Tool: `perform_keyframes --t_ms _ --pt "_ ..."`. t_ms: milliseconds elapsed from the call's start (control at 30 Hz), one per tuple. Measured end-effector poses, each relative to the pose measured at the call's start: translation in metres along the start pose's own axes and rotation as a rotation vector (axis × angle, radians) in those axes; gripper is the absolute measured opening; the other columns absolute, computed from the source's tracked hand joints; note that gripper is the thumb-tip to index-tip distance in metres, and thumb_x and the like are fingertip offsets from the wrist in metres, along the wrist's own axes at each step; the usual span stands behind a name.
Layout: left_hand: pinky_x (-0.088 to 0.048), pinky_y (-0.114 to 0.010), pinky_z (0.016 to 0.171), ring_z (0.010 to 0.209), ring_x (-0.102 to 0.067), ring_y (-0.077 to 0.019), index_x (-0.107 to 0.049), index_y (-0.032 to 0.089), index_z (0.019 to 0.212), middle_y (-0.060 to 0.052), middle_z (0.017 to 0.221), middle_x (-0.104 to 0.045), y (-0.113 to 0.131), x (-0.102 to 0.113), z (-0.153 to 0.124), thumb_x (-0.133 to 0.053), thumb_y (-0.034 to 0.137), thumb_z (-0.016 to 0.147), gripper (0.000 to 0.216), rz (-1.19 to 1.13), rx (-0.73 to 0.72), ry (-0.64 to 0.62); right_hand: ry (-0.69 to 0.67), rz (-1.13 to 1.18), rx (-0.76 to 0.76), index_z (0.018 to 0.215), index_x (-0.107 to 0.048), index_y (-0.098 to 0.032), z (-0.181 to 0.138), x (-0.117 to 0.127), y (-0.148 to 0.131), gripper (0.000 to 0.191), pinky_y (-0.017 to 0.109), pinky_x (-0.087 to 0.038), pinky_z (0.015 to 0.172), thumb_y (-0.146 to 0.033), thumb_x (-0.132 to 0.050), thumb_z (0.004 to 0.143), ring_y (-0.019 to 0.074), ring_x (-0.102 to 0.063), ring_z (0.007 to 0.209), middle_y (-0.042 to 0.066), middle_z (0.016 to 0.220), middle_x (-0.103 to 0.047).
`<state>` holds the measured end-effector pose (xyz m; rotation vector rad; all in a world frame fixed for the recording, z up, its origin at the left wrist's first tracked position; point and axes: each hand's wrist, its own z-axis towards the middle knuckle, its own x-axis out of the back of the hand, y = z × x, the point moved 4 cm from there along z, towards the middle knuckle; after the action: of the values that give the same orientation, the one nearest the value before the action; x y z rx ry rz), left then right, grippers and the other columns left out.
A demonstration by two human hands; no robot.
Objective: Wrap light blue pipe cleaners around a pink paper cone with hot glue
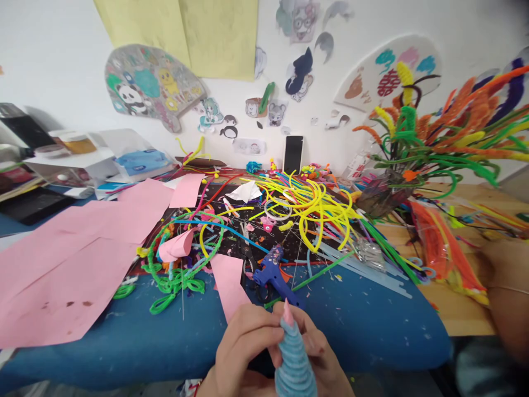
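At the bottom centre stands a pink cone wrapped in coils of light blue pipe cleaner, its bare pink tip pointing up. My left hand is closed on the cone's left side, thumb and fingertips pressed near the upper coils. Behind and to the right, my right hand curls round the same cone; some of its fingers are hidden. Just beyond my hands lies a blue hot glue gun beside dark-handled scissors. A strip of pink paper reaches to my left hand.
Large pink paper sheets cover the table's left. Yellow pipe cleaners heap in the middle, green ones lie left of centre. A phone leans on the wall. A holder of colourful pipe cleaners stands right, near another person's arm.
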<state>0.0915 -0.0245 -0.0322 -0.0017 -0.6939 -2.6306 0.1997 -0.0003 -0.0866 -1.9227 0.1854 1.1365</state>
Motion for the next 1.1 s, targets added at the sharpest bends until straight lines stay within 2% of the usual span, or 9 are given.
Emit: perform_keyframes --t_ms 200,400,533,600,733,933,1100 --pt "-0.060 -0.027 0.056 0.070 -0.072 -0.0197 -0.067 0.014 0.107 -0.010 0.087 -0.074 0.003 0.000 0.000 -0.077 0.026 0.089 0.024 0.020 0.035 -0.070 0.046 0.008 -0.040 0.071 -0.061 -0.022 0.000 -0.001 -0.001 0.022 0.021 -0.040 0.052 -0.022 -0.078 0.057 0.0081 -0.027 0.046 -0.007 0.049 -0.047" --pt "-0.058 -0.027 0.055 0.071 -0.071 -0.0192 -0.068 0.017 0.113 -0.008 0.089 -0.073 0.000 0.001 -0.013 -0.074 0.022 0.091 0.024 0.032 0.086 0.013 0.051 0.012 -0.025 0.077 -0.063 -0.022 -0.004 0.005 0.005 0.020 0.021 -0.032 0.050 -0.022 -0.075 0.061 0.0094 -0.034 0.047 -0.005 0.053 -0.053" --pt "-0.059 -0.028 0.060 0.077 -0.072 -0.0208 -0.068 0.016 0.118 -0.009 0.092 -0.073 -0.005 0.004 -0.019 -0.075 0.020 0.089 0.030 -0.016 0.084 -0.067 0.067 0.003 0.002 0.085 -0.066 -0.021 -0.007 0.009 0.008 0.025 0.019 -0.030 0.050 -0.026 -0.074 0.062 0.0098 -0.038 0.049 -0.004 0.056 -0.057" --pt "-0.060 -0.028 0.063 0.079 -0.072 -0.0212 -0.068 0.016 0.118 -0.010 0.093 -0.072 -0.007 0.006 -0.022 -0.076 0.021 0.089 0.031 -0.036 0.099 -0.107 0.071 -0.006 0.010 0.084 -0.065 -0.020 -0.006 0.011 0.008 0.024 0.019 -0.030 0.050 -0.027 -0.074 0.063 0.0093 -0.038 0.049 -0.004 0.055 -0.056" --pt "-0.060 -0.028 0.066 0.080 -0.071 -0.0210 -0.068 0.016 0.113 -0.010 0.093 -0.071 -0.007 0.008 -0.022 -0.076 0.025 0.090 0.026 -0.053 0.117 -0.109 0.011 0.015 -0.014 0.079 -0.063 -0.020 -0.004 0.011 0.011 0.020 0.017 -0.026 0.047 -0.023 -0.074 0.062 0.0076 -0.035 0.047 -0.005 0.053 -0.054" --pt "-0.054 -0.026 0.055 0.066 -0.065 -0.0178 -0.066 0.019 0.104 -0.004 0.080 -0.066 -0.002 0.007 -0.010 -0.073 0.019 0.088 0.018 0.032 0.132 -0.101 -0.008 0.032 -0.017 0.082 -0.066 -0.020 -0.003 0.007 0.011 0.021 0.017 -0.029 0.048 -0.021 -0.074 0.063 0.0073 -0.041 0.047 -0.004 0.055 -0.060" --pt "-0.049 -0.025 0.053 0.056 -0.058 -0.0152 -0.058 0.019 0.096 0.003 0.065 -0.054 0.004 0.002 -0.001 -0.068 0.011 0.087 0.015 0.039 0.089 -0.135 -0.019 0.023 -0.006 0.079 -0.063 -0.019 -0.004 0.005 0.013 0.022 0.016 -0.031 0.049 -0.024 -0.076 0.063 0.0072 -0.046 0.048 0.000 0.062 -0.067"
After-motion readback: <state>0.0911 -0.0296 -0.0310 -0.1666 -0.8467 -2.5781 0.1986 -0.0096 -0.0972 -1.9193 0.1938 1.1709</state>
